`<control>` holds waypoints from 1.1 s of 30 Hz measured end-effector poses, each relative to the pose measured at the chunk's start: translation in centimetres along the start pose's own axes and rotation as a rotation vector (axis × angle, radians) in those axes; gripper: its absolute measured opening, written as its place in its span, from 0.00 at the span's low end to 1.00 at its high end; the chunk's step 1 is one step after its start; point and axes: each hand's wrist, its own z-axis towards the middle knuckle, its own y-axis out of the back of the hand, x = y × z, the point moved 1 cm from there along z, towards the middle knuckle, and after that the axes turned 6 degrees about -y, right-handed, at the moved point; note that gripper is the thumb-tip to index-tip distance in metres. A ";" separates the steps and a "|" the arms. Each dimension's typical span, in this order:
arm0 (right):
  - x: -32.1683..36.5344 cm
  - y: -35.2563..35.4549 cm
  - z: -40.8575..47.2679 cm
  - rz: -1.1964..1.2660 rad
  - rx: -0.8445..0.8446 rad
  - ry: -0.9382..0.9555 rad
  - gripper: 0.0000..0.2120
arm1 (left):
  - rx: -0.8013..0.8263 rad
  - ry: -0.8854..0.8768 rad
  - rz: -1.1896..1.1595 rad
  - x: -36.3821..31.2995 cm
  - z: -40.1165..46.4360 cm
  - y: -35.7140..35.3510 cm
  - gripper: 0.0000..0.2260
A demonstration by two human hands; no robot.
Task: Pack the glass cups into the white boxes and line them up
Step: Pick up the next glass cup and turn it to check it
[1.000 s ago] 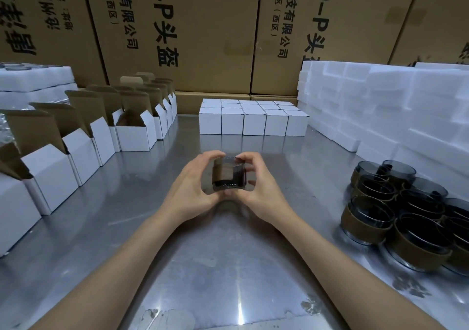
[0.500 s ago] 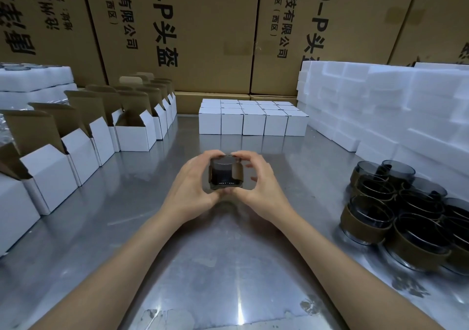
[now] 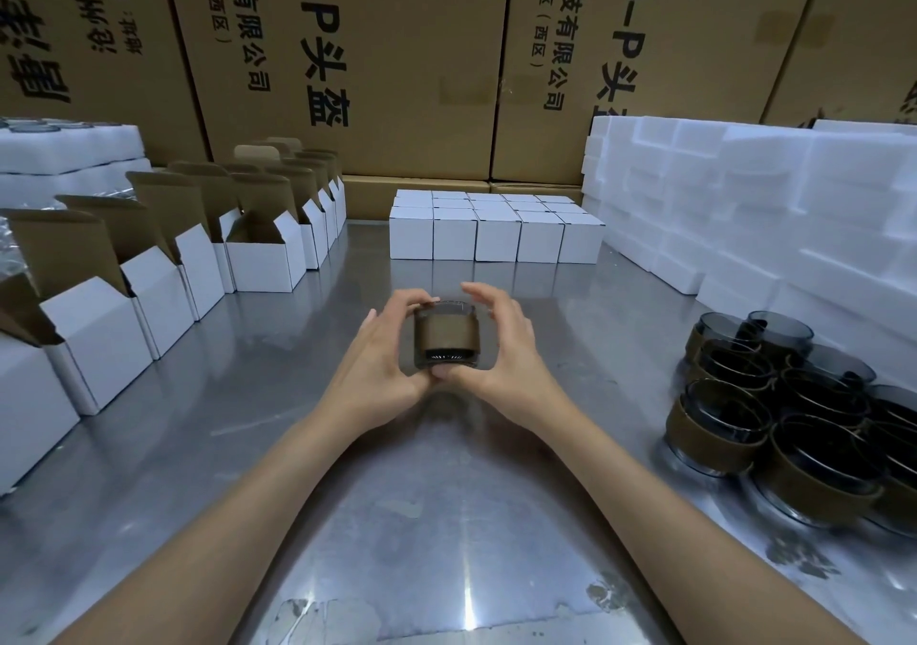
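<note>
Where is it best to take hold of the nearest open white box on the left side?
Probably grip the open white box by its two white side walls, coming from above-right: its brown lid flap stands up behind the opening and neighbouring boxes crowd its far side.

Packing warehouse: stacked cartons (image 3: 347,64), foam trays (image 3: 744,188).
</note>
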 end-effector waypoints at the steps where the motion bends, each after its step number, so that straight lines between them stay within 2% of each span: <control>1: -0.1 0.0 0.0 0.020 0.019 -0.030 0.35 | 0.010 0.015 -0.022 0.1 -0.1 -0.1 0.27; 3: -0.2 0.0 0.0 0.047 0.045 -0.062 0.32 | 0.030 0.030 -0.045 0.2 -0.2 -0.1 0.27; 6: -0.3 -0.1 0.0 0.010 -0.008 -0.024 0.30 | 0.020 -0.008 -0.011 -0.1 -0.1 0.2 0.28; 9: 0.0 0.0 0.1 -0.028 -0.062 0.029 0.30 | -0.020 -0.087 0.091 -0.3 0.2 0.4 0.26; 12: 0.1 0.0 0.0 0.003 0.006 0.019 0.34 | -0.003 -0.016 0.036 -0.1 -0.1 0.3 0.25; 15: 0.0 0.0 -0.1 0.157 0.150 -0.133 0.39 | 0.028 0.033 -0.003 0.3 -0.3 0.2 0.27; 17: 0.0 -0.1 0.0 0.353 0.216 -0.241 0.36 | 0.023 0.046 -0.020 0.2 -0.2 0.1 0.28; 19: -0.1 0.0 0.0 0.457 0.210 -0.291 0.31 | 0.026 0.050 -0.036 0.2 -0.2 0.0 0.28; 21: -0.2 -0.1 0.1 0.419 0.168 -0.250 0.30 | 0.053 0.043 -0.023 0.3 -0.2 -0.1 0.29; 27: -1.1 -0.2 0.4 0.206 0.171 -0.172 0.38 | 0.228 0.035 0.061 -0.1 -0.5 -0.2 0.26; 33: -1.5 -0.6 0.5 0.034 0.175 -0.135 0.40 | 0.361 0.146 -0.039 -0.1 -0.7 -0.4 0.29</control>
